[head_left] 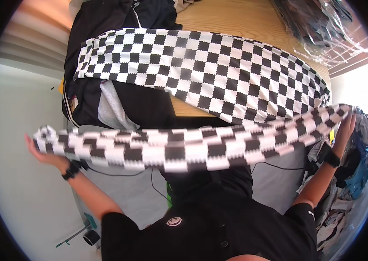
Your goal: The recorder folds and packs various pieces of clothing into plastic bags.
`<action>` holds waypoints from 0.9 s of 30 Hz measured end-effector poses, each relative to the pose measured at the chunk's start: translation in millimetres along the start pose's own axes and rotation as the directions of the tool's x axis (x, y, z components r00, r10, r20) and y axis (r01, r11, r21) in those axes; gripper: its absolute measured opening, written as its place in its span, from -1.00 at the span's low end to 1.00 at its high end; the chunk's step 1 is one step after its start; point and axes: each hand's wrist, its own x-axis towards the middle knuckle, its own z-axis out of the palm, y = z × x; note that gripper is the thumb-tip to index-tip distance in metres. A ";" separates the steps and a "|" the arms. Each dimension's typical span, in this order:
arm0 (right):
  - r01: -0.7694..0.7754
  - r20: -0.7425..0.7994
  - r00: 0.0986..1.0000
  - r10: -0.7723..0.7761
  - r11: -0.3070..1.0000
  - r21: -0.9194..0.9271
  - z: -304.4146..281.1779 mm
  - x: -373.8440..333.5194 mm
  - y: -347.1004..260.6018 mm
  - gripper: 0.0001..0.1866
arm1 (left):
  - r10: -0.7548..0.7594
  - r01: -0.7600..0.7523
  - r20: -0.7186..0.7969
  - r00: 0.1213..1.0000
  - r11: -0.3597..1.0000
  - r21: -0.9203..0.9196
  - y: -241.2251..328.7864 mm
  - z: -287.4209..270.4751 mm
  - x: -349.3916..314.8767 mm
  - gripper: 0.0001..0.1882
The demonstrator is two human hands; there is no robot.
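A long black-and-white checkered cloth is stretched between my two hands in front of my body, gathered into folds (188, 152) and slightly blurred. My left hand (43, 154) is closed on its bunched left end, with the fingers partly hidden by the fabric. At the far right, my right hand (348, 126) grips the other end, raised a little higher. Beyond it, a broad stretch of the same checkered fabric (218, 69) lies spread over the table and dark clothing. Near my right hand the two stretches meet or overlap; I cannot tell whether they are one piece.
The wooden table (232, 17) carries dark garments (101, 21) on the left, with a grey piece of cloth (114, 106) among them. Plastic-wrapped clothes (318, 26) lie at the back right. More bagged clothes (344, 174) pile up at right. Black cables (279, 166) run below the table.
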 end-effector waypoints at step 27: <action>-0.282 0.135 0.950 0.281 0.959 -0.011 62.7 71.8 31.9 -0.59 | -0.490 0.778 0.832 0.258 0.617 0.122 -57.2 237.3 77.6 -0.55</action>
